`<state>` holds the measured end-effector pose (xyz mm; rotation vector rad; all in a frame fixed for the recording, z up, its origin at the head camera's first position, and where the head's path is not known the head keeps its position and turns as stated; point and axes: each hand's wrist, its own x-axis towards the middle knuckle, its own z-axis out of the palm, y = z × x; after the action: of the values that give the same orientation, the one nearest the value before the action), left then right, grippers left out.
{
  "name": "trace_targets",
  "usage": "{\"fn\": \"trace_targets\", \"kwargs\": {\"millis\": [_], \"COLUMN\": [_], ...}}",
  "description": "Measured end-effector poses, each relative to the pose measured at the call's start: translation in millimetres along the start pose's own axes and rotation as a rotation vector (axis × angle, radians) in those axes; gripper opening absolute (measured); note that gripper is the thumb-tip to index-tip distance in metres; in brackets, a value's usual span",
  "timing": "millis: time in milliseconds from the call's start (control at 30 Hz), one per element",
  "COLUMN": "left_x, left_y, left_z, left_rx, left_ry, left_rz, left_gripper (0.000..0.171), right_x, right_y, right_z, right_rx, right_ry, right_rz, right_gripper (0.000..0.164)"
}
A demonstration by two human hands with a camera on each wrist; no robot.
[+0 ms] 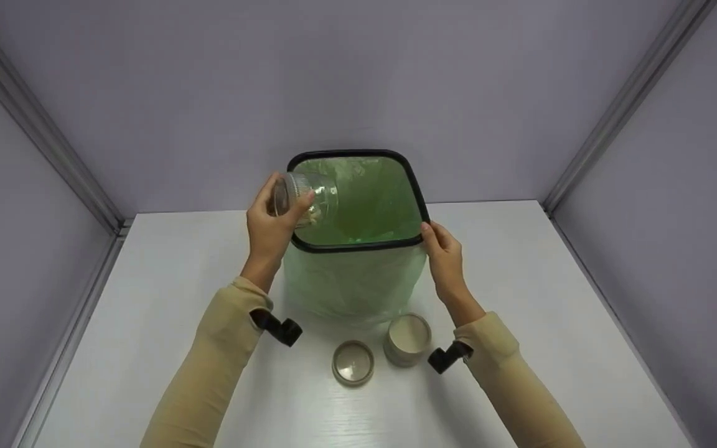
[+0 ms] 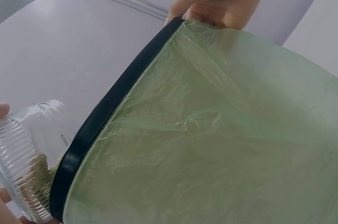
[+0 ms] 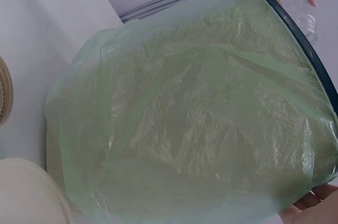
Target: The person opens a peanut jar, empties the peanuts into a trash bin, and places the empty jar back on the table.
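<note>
My left hand [image 1: 268, 236] grips a clear ribbed glass jar [image 1: 321, 193] at its base. The jar lies tipped on its side over the left edge of the bin, mouth to the right. Some tan pieces [image 2: 36, 174] rest inside it in the left wrist view; their kind is unclear. The trash bin [image 1: 365, 247] has a black rim and a pale green plastic liner [image 1: 352, 280] over its outside. At the rim's right front corner, my right hand [image 1: 445, 258] pinches the rim, thumb on top and fingers outside. The bin's bottom is hard to make out.
In front of the bin, a round shallow lid [image 1: 353, 363] lies on the white table [image 1: 508, 280]. Right of it stands a round container with a pale top [image 1: 408, 336]. Panel walls [image 1: 196, 112] close off the back and both sides.
</note>
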<state>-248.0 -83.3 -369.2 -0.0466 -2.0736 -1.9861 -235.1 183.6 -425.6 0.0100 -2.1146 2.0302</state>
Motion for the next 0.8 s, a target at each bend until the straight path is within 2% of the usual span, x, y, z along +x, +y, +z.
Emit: {"fn": "trace_targets", "kwargs": {"millis": [233, 567, 800], "left_x": [0.6, 1.9, 0.8], "left_y": [1.2, 0.6, 0.9], "left_z": [1.7, 2.5, 3.2], "left_rx": [0.019, 0.05, 0.126], "left_ry": [-0.032, -0.044, -0.045], "left_rz": [0.011, 0.061, 0.087], "left_gripper": [0.077, 0.077, 0.079], "right_x": [-0.6, 0.5, 0.5], "right_y": [0.8, -0.3, 0.6], "right_z": [0.4, 2.4, 2.7], "right_rx": [-0.002, -0.009, -0.012], "right_ry": [-0.009, 0.005, 0.008], "right_rz": [-0.012, -0.002, 0.007], "right_gripper": [0.043, 0.042, 0.044]}}
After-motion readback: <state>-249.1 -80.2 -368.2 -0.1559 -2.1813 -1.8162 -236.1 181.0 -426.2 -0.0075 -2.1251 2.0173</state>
